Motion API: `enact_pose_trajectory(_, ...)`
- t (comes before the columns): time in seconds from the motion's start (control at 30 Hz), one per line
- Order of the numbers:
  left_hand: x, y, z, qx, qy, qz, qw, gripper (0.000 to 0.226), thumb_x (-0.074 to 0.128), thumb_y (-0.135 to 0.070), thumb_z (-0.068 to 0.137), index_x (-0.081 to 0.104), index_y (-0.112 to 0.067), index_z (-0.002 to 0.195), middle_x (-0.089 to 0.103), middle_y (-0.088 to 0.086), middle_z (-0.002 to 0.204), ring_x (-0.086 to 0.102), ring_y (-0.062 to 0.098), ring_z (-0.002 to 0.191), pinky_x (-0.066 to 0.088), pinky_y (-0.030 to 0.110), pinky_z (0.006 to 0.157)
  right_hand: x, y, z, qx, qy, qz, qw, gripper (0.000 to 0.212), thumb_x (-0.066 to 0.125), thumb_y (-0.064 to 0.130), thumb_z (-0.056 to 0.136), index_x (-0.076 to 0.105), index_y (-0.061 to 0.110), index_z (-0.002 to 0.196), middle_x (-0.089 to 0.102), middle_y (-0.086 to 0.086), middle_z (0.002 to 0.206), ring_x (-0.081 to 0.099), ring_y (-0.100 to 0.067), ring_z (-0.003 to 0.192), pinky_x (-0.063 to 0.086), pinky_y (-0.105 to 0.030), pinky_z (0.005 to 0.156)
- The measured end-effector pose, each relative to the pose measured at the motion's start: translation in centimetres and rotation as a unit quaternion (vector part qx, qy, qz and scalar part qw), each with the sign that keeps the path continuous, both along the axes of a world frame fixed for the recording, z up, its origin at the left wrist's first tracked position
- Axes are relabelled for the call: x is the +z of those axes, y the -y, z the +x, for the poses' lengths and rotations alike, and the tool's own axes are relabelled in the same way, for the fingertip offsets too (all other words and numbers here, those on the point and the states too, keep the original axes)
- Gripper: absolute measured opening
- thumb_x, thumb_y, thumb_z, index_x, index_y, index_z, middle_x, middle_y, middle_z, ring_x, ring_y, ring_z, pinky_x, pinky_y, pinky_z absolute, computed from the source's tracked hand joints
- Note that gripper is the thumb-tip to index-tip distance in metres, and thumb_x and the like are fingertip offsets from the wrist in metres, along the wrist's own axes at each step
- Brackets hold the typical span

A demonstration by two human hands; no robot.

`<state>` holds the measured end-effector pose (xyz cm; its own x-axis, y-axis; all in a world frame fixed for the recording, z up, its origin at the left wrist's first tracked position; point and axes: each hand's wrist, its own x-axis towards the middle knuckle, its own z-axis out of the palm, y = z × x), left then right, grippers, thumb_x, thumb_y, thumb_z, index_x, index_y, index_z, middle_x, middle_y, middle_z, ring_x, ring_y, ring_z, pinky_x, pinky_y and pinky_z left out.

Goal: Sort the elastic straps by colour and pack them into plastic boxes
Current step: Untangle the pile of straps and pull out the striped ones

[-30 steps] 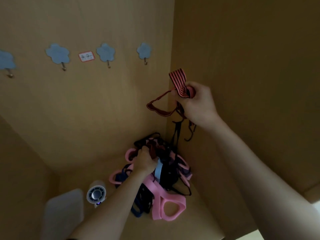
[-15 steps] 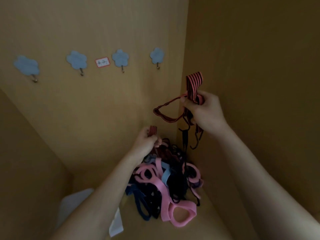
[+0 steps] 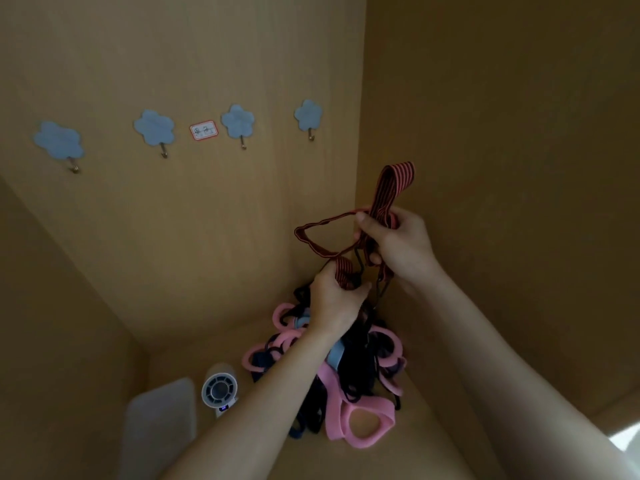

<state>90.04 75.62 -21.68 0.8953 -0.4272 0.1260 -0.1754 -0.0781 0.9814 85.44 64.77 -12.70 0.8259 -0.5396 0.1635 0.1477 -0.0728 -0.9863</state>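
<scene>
Striped red-and-black straps: bunch gripped in the curled fingers of the right hand, another loop pinched by the left hand, above the mixed pile; risk: dangling dark loops likely snag, dragging wrong colours along.

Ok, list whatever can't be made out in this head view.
Head view:
- Small red-bordered white wall label: writing too small.
- Heap of pink, blue and dark elastic straps: the left hand and arm cover its middle; no count.
- Pale translucent plastic piece: cut by the bottom edge; box or lid unclear.
- Red-and-black striped elastic straps: number hidden inside the left and right hand.
</scene>
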Motion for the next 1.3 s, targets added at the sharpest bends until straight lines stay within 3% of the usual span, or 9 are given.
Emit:
enact_pose_trajectory(0.1, -0.4, -0.6, 0.5, -0.003, 0.006, 0.017, 1.000, 0.017, 0.078, -0.007, 0.082, 0.068, -0.017, 0.092, 0.074, 0.001, 0.087, 0.071, 0.017, 0.085, 0.060, 0.044, 0.083, -0.7, 0.2, -0.4, -0.011, -0.005, -0.040, 0.999, 0.015, 0.068, 0.019, 0.095, 0.067, 0.004, 0.100, 0.068, -0.017, 0.081, 0.052, -0.012, 0.054, 0.040, -0.026, 0.047)
enact_pose_trajectory(0.2, -0.7, -1.4, 0.9, -0.016, -0.003, 0.024, 1.000, 0.021, 0.079, -0.003, 0.080, 0.069, -0.017, 0.092, 0.075, 0.000, 0.087, 0.072, 0.017, 0.085, 0.061, 0.043, 0.083, -2.0, 0.3, -0.3, -0.021, -0.021, -0.098, 0.995, 0.004, 0.070, 0.012, 0.093, 0.066, 0.014, 0.093, 0.066, 0.009, 0.070, 0.053, 0.002, 0.052, 0.039, -0.015, 0.051)
enact_pose_trajectory(0.27, -0.8, -1.9, 0.8, -0.039, -0.018, 0.030, 0.999, 0.027, 0.081, 0.000, 0.078, 0.069, -0.017, 0.095, 0.075, 0.000, 0.089, 0.073, 0.017, 0.088, 0.061, 0.040, 0.084, -3.0, 0.3, -0.1, -0.031, -0.033, -0.128, 0.991, 0.015, 0.070, 0.004, 0.090, 0.066, 0.019, 0.093, 0.063, 0.017, 0.066, 0.056, 0.006, 0.054, 0.041, -0.011, 0.053)
enact_pose_trajectory(0.43, -1.2, -3.7, 0.7, -0.064, -0.076, 0.033, 0.994, 0.034, 0.083, 0.004, 0.075, 0.067, -0.012, 0.100, 0.073, 0.002, 0.092, 0.071, 0.014, 0.087, 0.058, 0.025, 0.075, -4.6, 0.4, -0.4, -0.028, -0.060, -0.198, 0.978, 0.022, 0.075, 0.008, 0.085, 0.071, 0.014, 0.106, 0.072, 0.010, 0.088, 0.067, -0.003, 0.080, 0.051, -0.020, 0.072)
enact_pose_trajectory(0.6, -0.5, -5.2, 1.9, -0.060, -0.130, 0.014, 0.990, 0.028, 0.081, -0.002, 0.080, 0.069, -0.014, 0.102, 0.073, 0.006, 0.093, 0.070, 0.016, 0.079, 0.058, 0.031, 0.074, -4.1, 0.5, -1.2, -0.025, -0.104, -0.272, 0.956, 0.031, 0.066, -0.002, 0.085, 0.071, 0.019, 0.107, 0.066, 0.018, 0.089, 0.060, 0.009, 0.082, 0.052, -0.009, 0.075)
enact_pose_trajectory(0.73, 1.1, -6.8, 2.9, -0.088, -0.130, 0.027, 0.987, 0.008, 0.067, -0.015, 0.095, 0.068, -0.010, 0.102, 0.061, 0.005, 0.079, 0.053, 0.011, 0.062, 0.043, 0.025, 0.057, -1.1, 0.3, -1.7, -0.055, -0.051, -0.241, 0.968, 0.023, 0.070, 0.005, 0.086, 0.071, 0.021, 0.103, 0.068, 0.016, 0.085, 0.060, 0.008, 0.074, 0.042, -0.007, 0.061)
enact_pose_trajectory(0.9, 5.1, -9.5, 5.6, -0.076, -0.049, 0.062, 0.994, 0.018, 0.053, -0.013, 0.103, 0.068, -0.005, 0.110, 0.060, 0.002, 0.076, 0.053, 0.013, 0.063, 0.043, 0.025, 0.058, 3.3, 0.0, -2.4, -0.026, 0.018, -0.158, 0.987, 0.013, 0.069, 0.017, 0.094, 0.065, 0.021, 0.083, 0.064, 0.014, 0.058, 0.051, 0.001, 0.047, 0.039, -0.015, 0.046)
enact_pose_trajectory(1.1, 12.2, -11.0, 7.1, -0.061, 0.059, 0.067, 0.994, 0.020, 0.052, -0.010, 0.103, 0.071, -0.012, 0.099, 0.068, 0.005, 0.099, 0.055, 0.013, 0.063, 0.047, 0.022, 0.060, 2.4, 0.1, -2.4, 0.067, -0.093, -0.138, 0.984, 0.013, 0.070, 0.020, 0.092, 0.067, 0.010, 0.086, 0.062, -0.006, 0.064, 0.046, -0.008, 0.039, 0.033, -0.020, 0.039)
enact_pose_trajectory(1.3, 17.7, -10.9, 5.8, -0.102, 0.133, 0.030, 0.985, 0.016, 0.055, -0.011, 0.098, 0.070, -0.009, 0.091, 0.068, 0.004, 0.091, 0.052, 0.013, 0.060, 0.044, 0.022, 0.059, -1.7, -1.5, -0.6, 0.160, -0.171, -0.064, 0.970, 0.027, 0.073, 0.028, 0.090, 0.067, 0.006, 0.104, 0.065, -0.008, 0.073, 0.050, -0.009, 0.043, 0.034, -0.023, 0.041)
